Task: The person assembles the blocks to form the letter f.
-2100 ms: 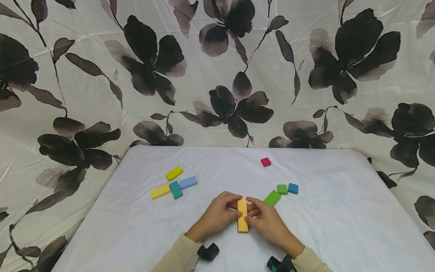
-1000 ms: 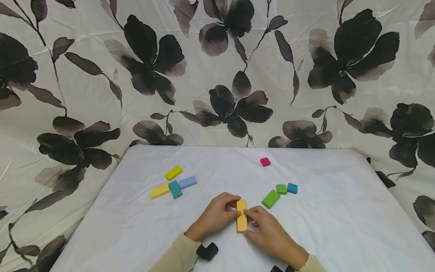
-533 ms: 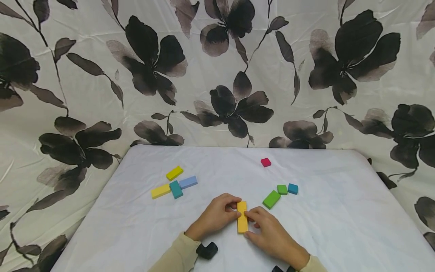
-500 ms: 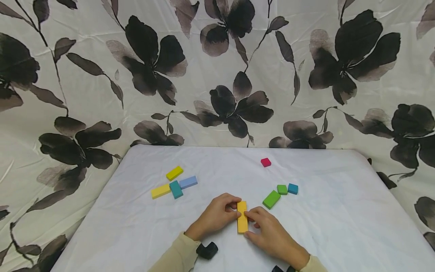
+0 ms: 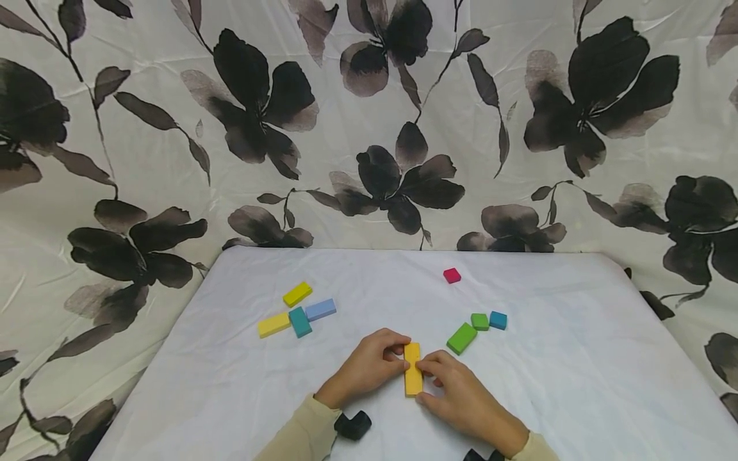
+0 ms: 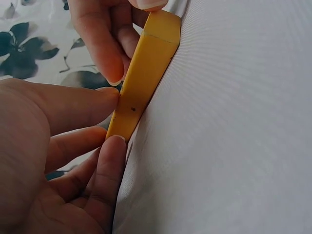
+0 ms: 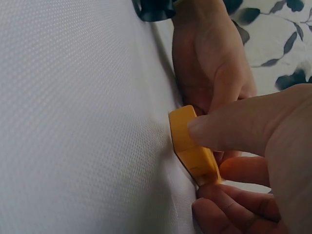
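An orange-yellow block (image 5: 413,378) lies lengthwise near the table's front, pointing away from the person. The left hand (image 5: 367,365) pinches its far part from the left, thumb on the side and a finger at the far end. From the right, the right hand (image 5: 461,394) grips the same block, its thumb at the near end and a finger on the long side. In the left wrist view the block (image 6: 144,73) stands on the white cloth between both hands' fingertips. The right wrist view shows the block (image 7: 187,136) with the right thumb against its near end.
To the left lie two yellow blocks (image 5: 297,294) (image 5: 273,325), a teal block (image 5: 300,322) and a light blue one (image 5: 320,310). On the right are two green blocks (image 5: 462,338) (image 5: 480,321) and a blue one (image 5: 498,320). A red block (image 5: 452,275) lies far back.
Compared with the earliest frame, the right hand has shifted its grip toward the block's near end, uncovering the long green block. The orange-yellow block sits very slightly nearer the person.
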The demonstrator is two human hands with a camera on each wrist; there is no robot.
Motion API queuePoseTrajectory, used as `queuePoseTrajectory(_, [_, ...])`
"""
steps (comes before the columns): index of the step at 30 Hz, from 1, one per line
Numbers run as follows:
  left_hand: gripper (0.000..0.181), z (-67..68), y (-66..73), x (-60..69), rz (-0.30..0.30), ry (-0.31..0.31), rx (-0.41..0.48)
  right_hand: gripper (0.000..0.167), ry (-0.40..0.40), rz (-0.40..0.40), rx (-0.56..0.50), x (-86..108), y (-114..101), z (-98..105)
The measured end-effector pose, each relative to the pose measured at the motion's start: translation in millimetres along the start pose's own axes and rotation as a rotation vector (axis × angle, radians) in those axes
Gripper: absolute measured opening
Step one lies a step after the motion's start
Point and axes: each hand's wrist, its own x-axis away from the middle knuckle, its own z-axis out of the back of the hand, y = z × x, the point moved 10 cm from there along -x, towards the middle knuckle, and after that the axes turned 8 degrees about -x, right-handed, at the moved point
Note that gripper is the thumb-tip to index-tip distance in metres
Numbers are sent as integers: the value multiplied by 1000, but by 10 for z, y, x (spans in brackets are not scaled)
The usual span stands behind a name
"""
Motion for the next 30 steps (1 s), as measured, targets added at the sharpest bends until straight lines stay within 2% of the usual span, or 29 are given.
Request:
queuePoseTrajectory(7, [41, -43, -22, -7, -3, -9, 14, 42, 49, 39, -13, 51, 22, 30])
queuePoseTrajectory(11, [41, -59, -54, 3, 25, -31, 4, 44, 72, 66, -16, 72, 17, 18])
queuePoseTrajectory(14, [41, -63, -70, 9, 41, -43, 5, 46, 89, 81, 24, 75, 8, 23])
queuePoseTrajectory(17, [41, -44, -50, -2, 29, -32, 7, 48, 108, 98, 81, 69, -6, 49])
queuePoseTrajectory(21, [41, -17, -34, -14, 19, -14, 0, 50, 90, 91, 111, 49, 5, 49])
queuePoseTrajectory(30, [41, -15, -56, 11, 56, -23, 28, 51, 15, 64, 134, 29, 56, -54])
